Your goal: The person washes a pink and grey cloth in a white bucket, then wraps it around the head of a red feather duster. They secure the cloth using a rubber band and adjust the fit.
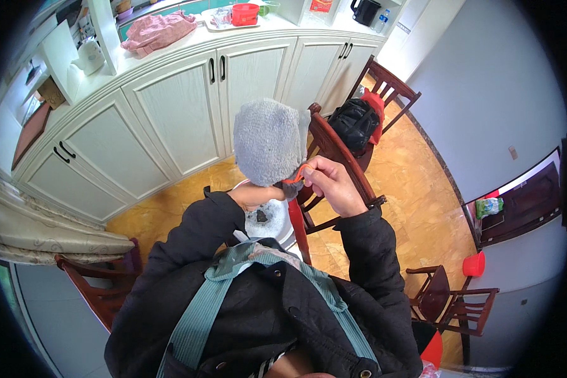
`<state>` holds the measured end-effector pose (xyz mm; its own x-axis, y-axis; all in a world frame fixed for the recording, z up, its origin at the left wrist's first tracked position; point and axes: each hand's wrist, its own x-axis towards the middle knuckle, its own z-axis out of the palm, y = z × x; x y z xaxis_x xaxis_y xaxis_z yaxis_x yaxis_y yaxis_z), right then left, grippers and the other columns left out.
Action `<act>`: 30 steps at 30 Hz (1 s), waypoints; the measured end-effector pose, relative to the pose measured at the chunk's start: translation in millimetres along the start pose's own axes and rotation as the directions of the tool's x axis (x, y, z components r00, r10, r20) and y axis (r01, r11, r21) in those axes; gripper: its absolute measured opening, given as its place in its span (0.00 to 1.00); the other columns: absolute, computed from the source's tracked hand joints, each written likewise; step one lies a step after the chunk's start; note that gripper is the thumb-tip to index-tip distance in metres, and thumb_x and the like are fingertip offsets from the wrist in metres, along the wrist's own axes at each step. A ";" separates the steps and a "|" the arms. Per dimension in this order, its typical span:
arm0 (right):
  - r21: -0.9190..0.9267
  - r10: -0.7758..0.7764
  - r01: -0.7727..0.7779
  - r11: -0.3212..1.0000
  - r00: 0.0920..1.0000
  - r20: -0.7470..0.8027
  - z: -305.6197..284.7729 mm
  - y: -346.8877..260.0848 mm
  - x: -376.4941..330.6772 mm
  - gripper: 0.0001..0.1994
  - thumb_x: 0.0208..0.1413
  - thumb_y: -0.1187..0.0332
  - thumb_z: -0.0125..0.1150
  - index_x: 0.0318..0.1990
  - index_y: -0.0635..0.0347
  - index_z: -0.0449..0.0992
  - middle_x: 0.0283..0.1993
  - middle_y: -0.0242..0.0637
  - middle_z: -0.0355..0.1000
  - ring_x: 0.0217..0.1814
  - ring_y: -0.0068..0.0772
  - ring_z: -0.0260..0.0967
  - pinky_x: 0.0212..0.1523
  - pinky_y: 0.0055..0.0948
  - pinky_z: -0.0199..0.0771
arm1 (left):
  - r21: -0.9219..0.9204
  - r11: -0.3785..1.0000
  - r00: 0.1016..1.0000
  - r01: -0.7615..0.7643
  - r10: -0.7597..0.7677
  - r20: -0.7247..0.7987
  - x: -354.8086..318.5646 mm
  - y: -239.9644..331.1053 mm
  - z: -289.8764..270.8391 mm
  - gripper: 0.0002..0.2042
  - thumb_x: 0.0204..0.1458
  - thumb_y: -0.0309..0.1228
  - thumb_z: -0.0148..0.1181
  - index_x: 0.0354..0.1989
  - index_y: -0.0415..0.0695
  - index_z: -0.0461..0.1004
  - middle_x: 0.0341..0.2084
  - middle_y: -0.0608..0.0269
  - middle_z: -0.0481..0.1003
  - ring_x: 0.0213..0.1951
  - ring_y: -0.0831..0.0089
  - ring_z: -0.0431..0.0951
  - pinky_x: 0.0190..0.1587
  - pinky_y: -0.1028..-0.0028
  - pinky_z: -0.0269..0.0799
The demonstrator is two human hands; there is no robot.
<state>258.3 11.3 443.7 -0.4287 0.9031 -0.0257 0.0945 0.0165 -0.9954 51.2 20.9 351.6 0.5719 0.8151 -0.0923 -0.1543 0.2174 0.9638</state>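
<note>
Grey fleecy cloth (269, 140) stands raised above both hands, its lower end gathered at an orange loop (294, 176) just left of the right hand (334, 186). Right-hand fingers (315, 169) are curled shut, pinching that loop. The left hand (253, 195) sits beneath the cloth's bottom edge, touching it; whether its fingers are open or closed cannot be determined, above a white basin (277, 220).
</note>
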 end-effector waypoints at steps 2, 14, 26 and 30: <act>0.140 0.021 -0.020 0.990 1.000 -0.002 -3.0 13.0 4.4 0.07 0.64 0.68 0.53 0.35 0.58 0.75 0.30 0.27 0.71 0.28 0.15 0.63 0.32 0.17 0.64 | 0.038 0.995 0.996 0.089 -0.089 0.000 -2.0 -9.1 -8.8 0.19 0.47 0.18 0.62 0.51 0.40 0.75 0.44 0.64 0.76 0.46 0.74 0.74 0.49 0.73 0.70; -0.490 -0.336 0.253 0.834 0.938 -0.089 21.7 82.3 3.1 0.09 0.52 0.74 0.66 0.37 0.63 0.70 0.37 0.37 0.63 0.41 0.30 0.66 0.39 0.26 0.69 | -0.021 0.992 0.970 0.121 -0.123 -0.208 -7.8 -15.8 -14.9 0.17 0.56 0.21 0.53 0.54 0.35 0.71 0.48 0.55 0.75 0.45 0.66 0.78 0.48 0.67 0.77; -0.691 -0.450 0.206 0.693 0.872 -0.191 47.6 111.1 2.3 0.10 0.52 0.73 0.65 0.34 0.65 0.68 0.32 0.43 0.64 0.34 0.47 0.67 0.35 0.39 0.70 | 0.239 0.936 0.963 0.258 -0.229 -0.143 -12.1 -9.7 -11.7 0.18 0.60 0.28 0.49 0.58 0.35 0.67 0.47 0.51 0.75 0.45 0.67 0.79 0.39 0.72 0.80; -0.415 -0.299 0.170 0.894 0.916 -0.269 26.8 110.8 4.1 0.06 0.58 0.73 0.58 0.30 0.64 0.70 0.26 0.32 0.68 0.29 0.23 0.66 0.32 0.26 0.68 | 0.171 0.946 0.946 0.274 -0.233 -0.225 -8.4 -35.0 -16.9 0.19 0.65 0.32 0.44 0.60 0.35 0.64 0.47 0.49 0.74 0.42 0.63 0.81 0.36 0.71 0.81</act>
<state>242.9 5.4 330.9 -0.1790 0.9374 0.2987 0.3851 0.3461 -0.8555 38.2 15.5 314.4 0.3960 0.8412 -0.3683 0.1484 0.3372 0.9297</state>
